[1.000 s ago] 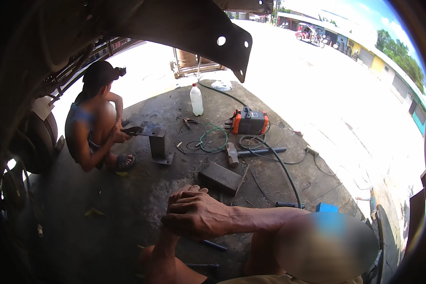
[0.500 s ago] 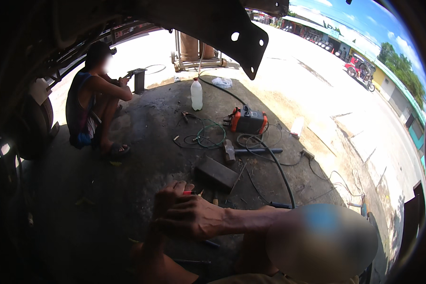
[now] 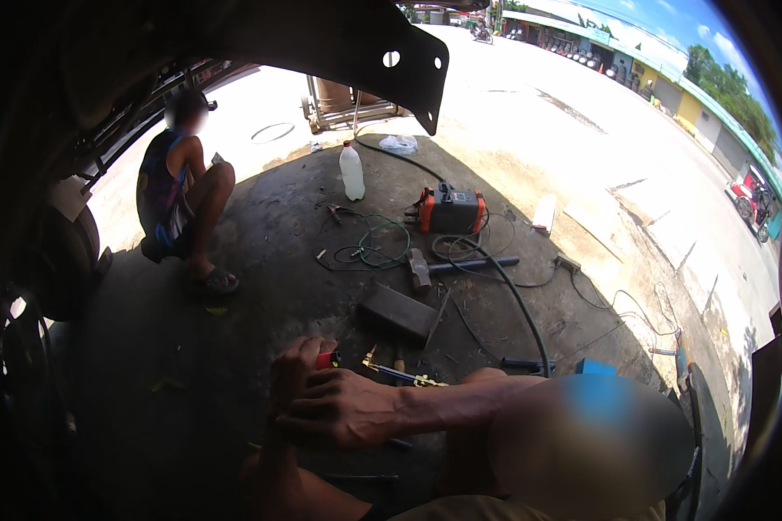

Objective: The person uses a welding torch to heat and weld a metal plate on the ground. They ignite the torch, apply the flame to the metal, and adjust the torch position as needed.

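Observation:
My left hand [image 3: 292, 366] is raised in the lower middle, closed around a small red object with a black end [image 3: 328, 359]; most of it is hidden. Across my left wrist lies my right hand [image 3: 347, 406], its fingers bent over it, the forearm coming in from the right. Just beyond them, partly behind my right forearm, is a thin torch with brass fittings and a dark blue body [image 3: 404, 373]. A dark rectangular metal block [image 3: 400, 313] lies on the concrete further off. Behind that rests a sledgehammer [image 3: 421, 271] with a dark handle.
An orange-and-black machine [image 3: 452, 211] stands among hoses and cables [image 3: 382, 247]. Farther back is a plastic bottle [image 3: 352, 172]. A co-worker [image 3: 175, 178] squats at the left near a wheel [image 3: 68, 233]. Overhead hangs a dark metal bracket [image 3: 413, 74]. A blue box [image 3: 595, 367] sits right.
My hands have shifted slightly left, showing more of the red object and torch. The view has moved, carrying the bracket leftward. The co-worker has changed posture, arms drawn in toward the knees.

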Demonstrator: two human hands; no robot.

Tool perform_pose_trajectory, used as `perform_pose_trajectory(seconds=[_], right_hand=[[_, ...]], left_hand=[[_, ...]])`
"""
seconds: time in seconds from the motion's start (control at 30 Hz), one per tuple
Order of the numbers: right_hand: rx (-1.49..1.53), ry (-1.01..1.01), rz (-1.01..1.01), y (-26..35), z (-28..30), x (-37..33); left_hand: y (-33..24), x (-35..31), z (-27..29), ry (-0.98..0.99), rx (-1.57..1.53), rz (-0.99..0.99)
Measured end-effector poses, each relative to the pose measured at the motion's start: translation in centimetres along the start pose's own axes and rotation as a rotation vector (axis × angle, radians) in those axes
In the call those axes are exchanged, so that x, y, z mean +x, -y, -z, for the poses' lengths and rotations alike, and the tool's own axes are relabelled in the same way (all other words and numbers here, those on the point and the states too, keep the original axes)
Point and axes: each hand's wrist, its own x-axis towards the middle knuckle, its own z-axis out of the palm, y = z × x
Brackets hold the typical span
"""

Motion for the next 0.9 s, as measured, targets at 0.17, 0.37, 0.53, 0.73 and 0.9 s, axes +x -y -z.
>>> perform_pose_trajectory(seconds=[0.17,0.37,0.53,0.73,0.9], right_hand=[[-0.033,-0.029,0.004,0.7,0.9,0.6],[-0.033,-0.037,0.018,0.7,1.2,0.6],[-0.032,-0.023,0.015,0.8,1.4,0.8],[0.000,0.015,-0.047,0.8,1.5,0.4],[0.194,-0.113,0.025,2.6,3.3,2.2]], left_hand=[[-0.2,-0.3,-0.2,-0.001,-0.012,0.074],[0.8,-0.5,-0.9,-0.050,-0.004,-0.038],[-0.5,-0.3,-0.1,-0.003,-0.038,0.084],[0.2,-0.1,-0.4,-0.010,-0.068,0.064],[-0.1,-0.4,-0.4,-0.074,-0.034,0.065]])
